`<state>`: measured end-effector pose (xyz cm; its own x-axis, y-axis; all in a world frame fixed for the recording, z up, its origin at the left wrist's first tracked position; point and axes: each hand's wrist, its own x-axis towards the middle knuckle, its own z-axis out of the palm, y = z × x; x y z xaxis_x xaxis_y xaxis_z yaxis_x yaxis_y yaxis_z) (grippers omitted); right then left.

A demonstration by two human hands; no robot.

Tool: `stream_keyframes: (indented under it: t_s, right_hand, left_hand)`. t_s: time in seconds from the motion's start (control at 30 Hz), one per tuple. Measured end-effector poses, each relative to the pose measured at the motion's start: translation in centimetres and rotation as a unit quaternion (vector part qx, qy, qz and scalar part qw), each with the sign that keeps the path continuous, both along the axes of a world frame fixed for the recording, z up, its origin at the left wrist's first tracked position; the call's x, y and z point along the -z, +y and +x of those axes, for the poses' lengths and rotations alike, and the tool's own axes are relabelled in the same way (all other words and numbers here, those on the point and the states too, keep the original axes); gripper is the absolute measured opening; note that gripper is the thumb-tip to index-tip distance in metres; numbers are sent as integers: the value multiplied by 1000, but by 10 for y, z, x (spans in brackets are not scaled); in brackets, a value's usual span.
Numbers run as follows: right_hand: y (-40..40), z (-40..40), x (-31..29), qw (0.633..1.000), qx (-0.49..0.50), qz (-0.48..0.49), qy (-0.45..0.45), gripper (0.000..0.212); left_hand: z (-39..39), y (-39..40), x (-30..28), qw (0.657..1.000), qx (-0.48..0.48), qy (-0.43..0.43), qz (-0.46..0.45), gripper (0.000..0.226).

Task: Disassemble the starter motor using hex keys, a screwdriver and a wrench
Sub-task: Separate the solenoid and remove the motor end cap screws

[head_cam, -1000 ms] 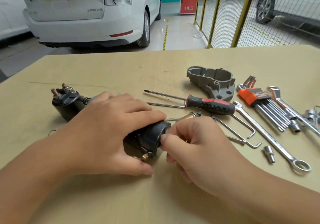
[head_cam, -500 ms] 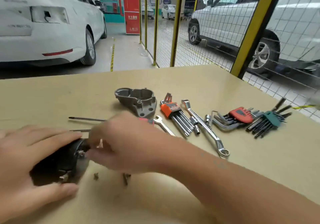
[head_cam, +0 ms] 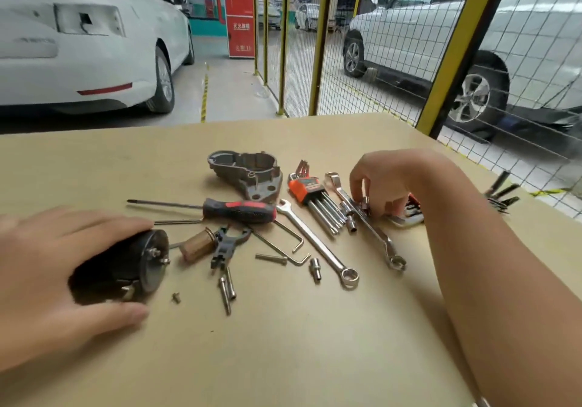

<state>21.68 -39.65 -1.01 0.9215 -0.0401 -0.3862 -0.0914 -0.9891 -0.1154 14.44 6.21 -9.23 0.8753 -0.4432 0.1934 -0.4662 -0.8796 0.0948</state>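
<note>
My right hand (head_cam: 382, 186) has left the motor's end and reached out to the far right of the table (head_cam: 283, 359), where its fingertips pinch a small socket-like piece on the offset wrench (head_cam: 367, 217). My left hand (head_cam: 47, 277) still lies curled over the black motor body (head_cam: 126, 265) at the near left, pinning it down.

I judge the job partly done: the grey nose housing (head_cam: 248, 173) is off and lies far of the screwdriver (head_cam: 236, 209), with a brass plunger (head_cam: 198, 244), a fork lever (head_cam: 226, 246) and loose bolts (head_cam: 226, 290) beside the motor. Nuts still sit on the end cap (head_cam: 154, 258), so that and the inside remain.

The red pillar (head_cam: 241, 13) carries white writing I cannot read; the tools show no legible brand.
</note>
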Motion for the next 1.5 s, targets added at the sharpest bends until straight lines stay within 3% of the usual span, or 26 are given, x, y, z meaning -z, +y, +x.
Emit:
stream_keyframes:
  t_s: [0.23, 0.43, 0.7, 0.8, 0.9, 1.0, 1.23, 1.5]
  right_hand:
    - [-8, -2, -4, 998, 40, 51, -3, 31]
    - [-17, -9, -11, 990, 72, 108, -64, 16]
    - [-5, -10, -6, 992, 82, 98, -21, 10]
    - [1, -9, -5, 992, 57, 97, -64, 6]
    - [11, -6, -5, 988, -19, 109, -108, 20]
    - [21, -6, -2, 991, -62, 95, -67, 25]
    - [28, -5, 2, 996, -55, 66, -20, 14]
    - [27, -7, 0, 994, -90, 52, -21, 19]
  left_hand:
    - [-2, 10, -8, 999, 33, -12, 22, 111]
    - [-3, 10, -5, 1000, 25, -14, -5, 111]
    - [-2, 12, -7, 999, 46, -23, -4, 108]
    - [-3, 11, -8, 998, 54, -34, -6, 107]
    - [-6, 10, -12, 997, 60, -37, -14, 105]
    - [-12, 4, -19, 997, 66, -39, -28, 101]
    - [-19, -4, -29, 997, 64, -37, -32, 96]
    - [-18, -2, -28, 998, 51, -28, -24, 99]
